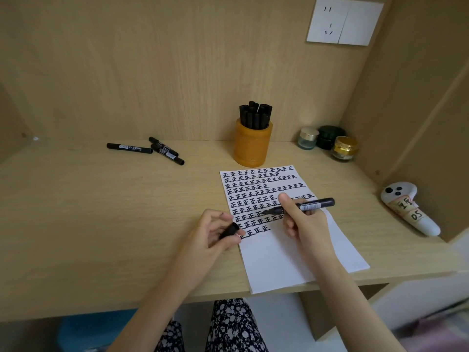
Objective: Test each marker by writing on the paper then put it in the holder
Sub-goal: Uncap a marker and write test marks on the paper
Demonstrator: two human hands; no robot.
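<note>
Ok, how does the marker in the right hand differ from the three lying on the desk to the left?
The held marker is uncapped, tip over the paper, its cap in the left hand; the three loose markers look capped. The right hand grips the held marker above the paper; the loose markers lie flat on the desk, left of the holder. All have black barrels with white labels.

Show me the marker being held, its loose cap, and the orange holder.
marker (312, 205), head view, on the labelled middle of its barrel.
cap (229, 230), head view, on its black side.
holder (251, 146), head view, on its orange front wall.
</note>
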